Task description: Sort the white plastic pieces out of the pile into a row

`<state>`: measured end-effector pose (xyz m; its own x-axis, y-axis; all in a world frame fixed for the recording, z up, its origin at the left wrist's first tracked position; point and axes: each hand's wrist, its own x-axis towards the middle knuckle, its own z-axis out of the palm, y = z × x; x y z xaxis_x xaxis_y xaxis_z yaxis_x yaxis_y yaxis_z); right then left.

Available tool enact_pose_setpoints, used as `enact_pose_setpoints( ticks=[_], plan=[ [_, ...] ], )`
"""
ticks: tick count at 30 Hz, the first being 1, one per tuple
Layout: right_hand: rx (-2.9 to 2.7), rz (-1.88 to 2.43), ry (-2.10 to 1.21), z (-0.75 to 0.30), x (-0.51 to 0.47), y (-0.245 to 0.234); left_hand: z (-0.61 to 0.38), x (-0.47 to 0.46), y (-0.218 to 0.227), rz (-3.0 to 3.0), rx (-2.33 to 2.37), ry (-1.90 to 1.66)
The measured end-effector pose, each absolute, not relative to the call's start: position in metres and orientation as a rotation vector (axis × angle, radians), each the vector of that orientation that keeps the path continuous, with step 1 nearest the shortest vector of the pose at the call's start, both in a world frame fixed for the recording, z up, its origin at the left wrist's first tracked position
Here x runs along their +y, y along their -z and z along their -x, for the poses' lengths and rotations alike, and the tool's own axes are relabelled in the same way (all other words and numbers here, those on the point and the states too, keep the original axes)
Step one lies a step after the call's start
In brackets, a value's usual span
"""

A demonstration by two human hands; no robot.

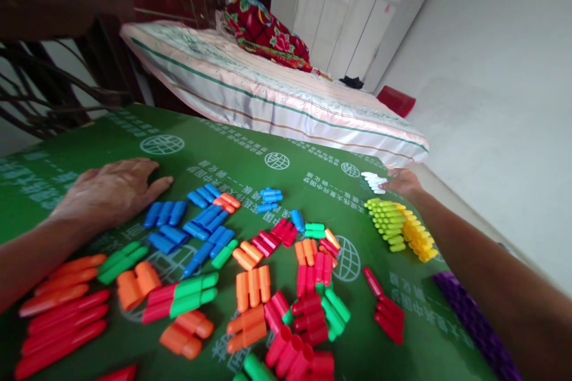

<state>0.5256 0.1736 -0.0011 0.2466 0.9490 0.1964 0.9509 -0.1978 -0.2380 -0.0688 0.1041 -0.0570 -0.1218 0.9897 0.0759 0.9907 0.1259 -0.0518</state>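
The left hand (109,190) rests flat on the green table (250,152); the right hand (403,181) touches white pegs (374,182).

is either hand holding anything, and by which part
The left hand lies flat on the green mat, holding nothing. The right hand touches the white pieces at their right end; a grip cannot be told.
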Motion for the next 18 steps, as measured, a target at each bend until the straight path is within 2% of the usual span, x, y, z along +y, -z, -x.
enact_pose_setpoints(
  ticks=[18],
  plan=[
    [-1.747, 2.447, 0.003, -0.52, 0.181, 0.015, 0.063, 0.101, 0.051, 1.991, -2.303, -0.011]
  ],
)
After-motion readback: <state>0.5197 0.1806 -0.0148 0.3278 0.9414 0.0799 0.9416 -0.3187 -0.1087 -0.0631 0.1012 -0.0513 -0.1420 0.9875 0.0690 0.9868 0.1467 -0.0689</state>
